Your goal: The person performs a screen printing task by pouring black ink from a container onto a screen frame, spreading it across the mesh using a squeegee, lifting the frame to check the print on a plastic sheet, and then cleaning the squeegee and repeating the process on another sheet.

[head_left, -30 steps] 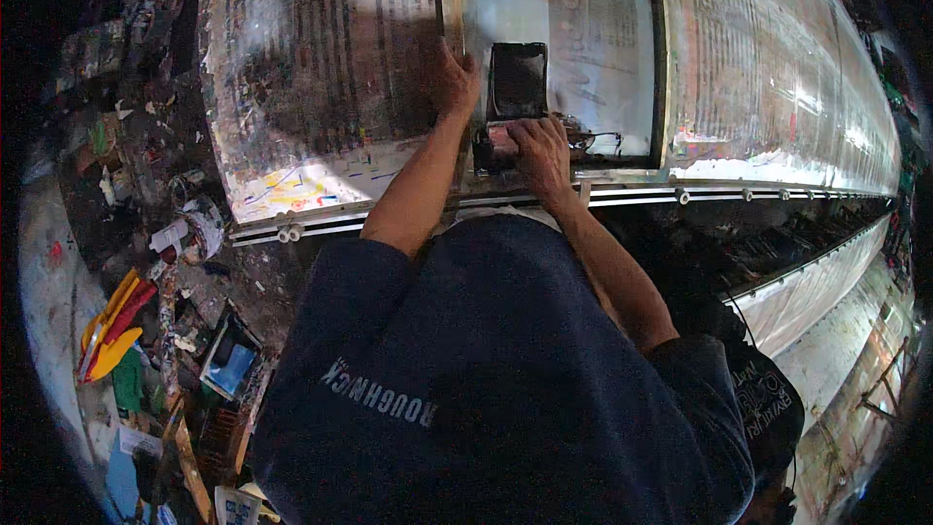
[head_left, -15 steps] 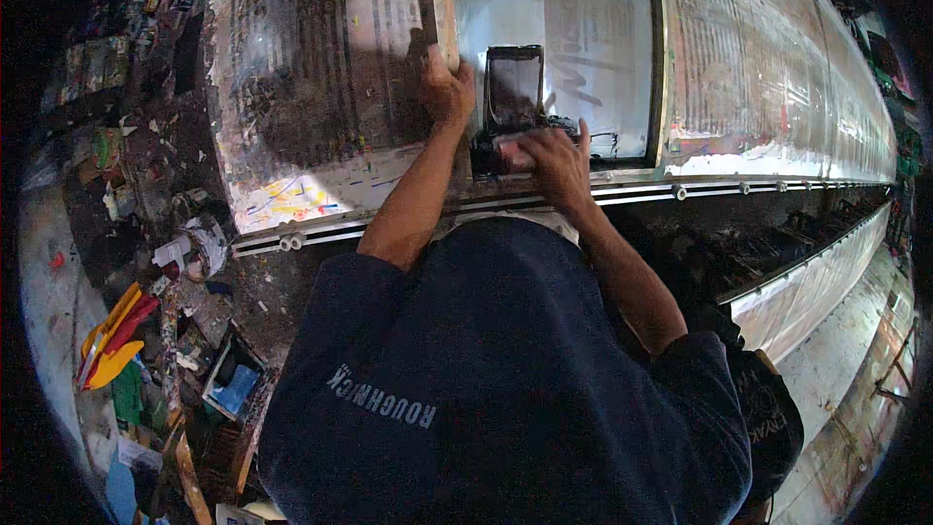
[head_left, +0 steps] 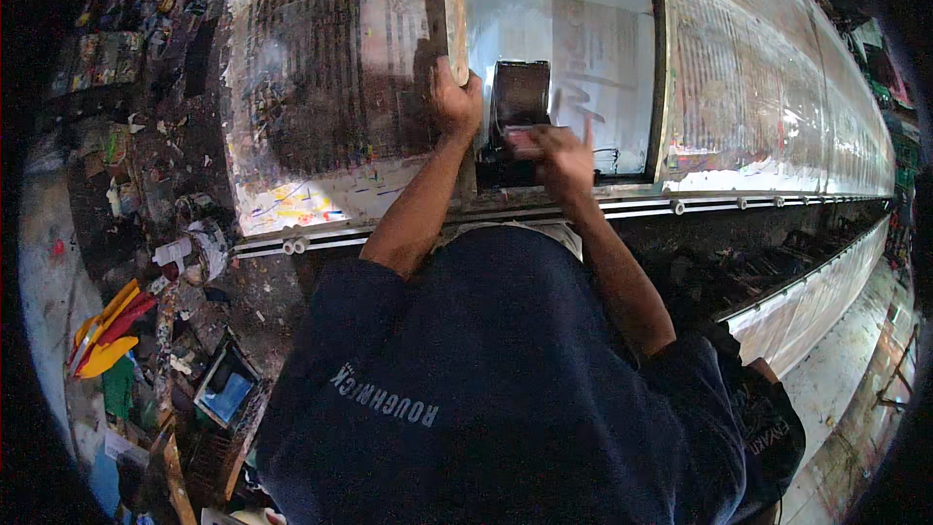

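Note:
My left hand (head_left: 457, 102) is closed around the left wooden bar of a screen-printing frame (head_left: 457, 10). My right hand (head_left: 566, 160), smeared by motion, grips a small reddish squeegee (head_left: 525, 141) over the near part of the mesh. A dark rectangular patch of ink (head_left: 521, 92) stretches across the mesh just beyond the squeegee. More black ink (head_left: 501, 173) pools along the frame's near edge. Pale blue-grey mesh (head_left: 603, 39) surrounds the patch, with a faint darker mark on its right half.
The frame lies on a long, paint-stained table (head_left: 321, 126) running left and right. Along the table's near edge is a white rail (head_left: 671, 206) with small rollers. At left the floor holds clutter, including yellow and red pieces (head_left: 107, 331) and a blue-faced frame (head_left: 228, 389).
My right hand has moved the squeegee slightly away from me, over the patch's near end. The patch, greyish inside before, now looks dark throughout. My left hand stays on the frame.

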A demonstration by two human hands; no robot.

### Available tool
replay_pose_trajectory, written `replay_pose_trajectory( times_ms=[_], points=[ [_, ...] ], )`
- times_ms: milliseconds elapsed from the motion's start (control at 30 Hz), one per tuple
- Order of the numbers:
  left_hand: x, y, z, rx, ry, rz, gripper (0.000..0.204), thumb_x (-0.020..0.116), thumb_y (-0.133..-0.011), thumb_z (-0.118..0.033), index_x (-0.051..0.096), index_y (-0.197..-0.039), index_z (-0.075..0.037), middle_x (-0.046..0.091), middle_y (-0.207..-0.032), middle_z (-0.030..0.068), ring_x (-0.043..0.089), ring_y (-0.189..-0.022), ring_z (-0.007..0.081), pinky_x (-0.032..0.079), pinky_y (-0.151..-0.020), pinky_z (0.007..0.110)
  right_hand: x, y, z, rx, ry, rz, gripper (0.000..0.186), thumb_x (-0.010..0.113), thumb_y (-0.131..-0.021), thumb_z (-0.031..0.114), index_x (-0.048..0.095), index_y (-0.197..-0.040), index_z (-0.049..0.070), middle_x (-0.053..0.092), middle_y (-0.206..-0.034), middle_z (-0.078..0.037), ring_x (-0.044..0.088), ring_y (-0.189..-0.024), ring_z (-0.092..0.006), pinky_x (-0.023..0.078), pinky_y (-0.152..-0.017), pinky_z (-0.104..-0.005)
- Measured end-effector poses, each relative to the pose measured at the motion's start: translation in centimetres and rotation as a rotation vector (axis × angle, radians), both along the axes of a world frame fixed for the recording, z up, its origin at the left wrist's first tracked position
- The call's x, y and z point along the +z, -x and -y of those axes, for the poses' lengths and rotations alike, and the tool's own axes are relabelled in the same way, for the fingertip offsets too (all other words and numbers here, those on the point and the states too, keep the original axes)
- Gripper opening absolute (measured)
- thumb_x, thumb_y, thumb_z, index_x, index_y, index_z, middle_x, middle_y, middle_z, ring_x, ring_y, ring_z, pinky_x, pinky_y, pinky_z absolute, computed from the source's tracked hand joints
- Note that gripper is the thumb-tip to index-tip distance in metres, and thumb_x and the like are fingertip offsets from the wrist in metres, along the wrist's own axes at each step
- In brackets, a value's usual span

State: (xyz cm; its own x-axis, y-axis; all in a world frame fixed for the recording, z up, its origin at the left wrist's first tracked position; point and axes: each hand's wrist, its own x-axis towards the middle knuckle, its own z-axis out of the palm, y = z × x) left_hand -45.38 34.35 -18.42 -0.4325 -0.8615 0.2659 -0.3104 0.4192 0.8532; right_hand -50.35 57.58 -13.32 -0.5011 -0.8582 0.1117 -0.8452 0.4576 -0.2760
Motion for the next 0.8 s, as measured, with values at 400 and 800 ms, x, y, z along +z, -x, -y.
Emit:
replay_pose_trajectory(
  times_ms=[400, 800],
  points=[
    [3.9, 2.9, -2.2, -0.085, 0.036, -0.245, 0.039, 0.069, -0.082, -0.003, 0.054, -0.117, 0.003, 0.061, -0.098, 0.0234, 0.064, -0.095, 0.0395, 0.052, -0.079, 0.048, -2.0, 16.8, -19.7, -0.762, 0.745, 1.126, 0.029, 0.052, -0.097, 0.032, 0.067, -0.092, 0.008, 0.052, -0.063, 0.003, 0.043, -0.050, -0.0088, 0.030, -0.047, -0.0254],
    [-4.2, 24.6, -22.8, 0.081, 0.151, 0.209, 0.075, 0.065, -0.094, -0.021, 0.028, -0.154, 0.004, 0.046, -0.143, 0.0303, 0.055, -0.123, 0.0453, 0.048, -0.099, 0.053, -0.2, 42.2, -37.8, -0.788, 0.472, 1.171, 0.020, 0.057, -0.078, 0.029, 0.060, -0.074, 0.010, 0.055, -0.067, 0.001, 0.048, -0.054, -0.0119, 0.036, -0.051, -0.0281]
  ],
)
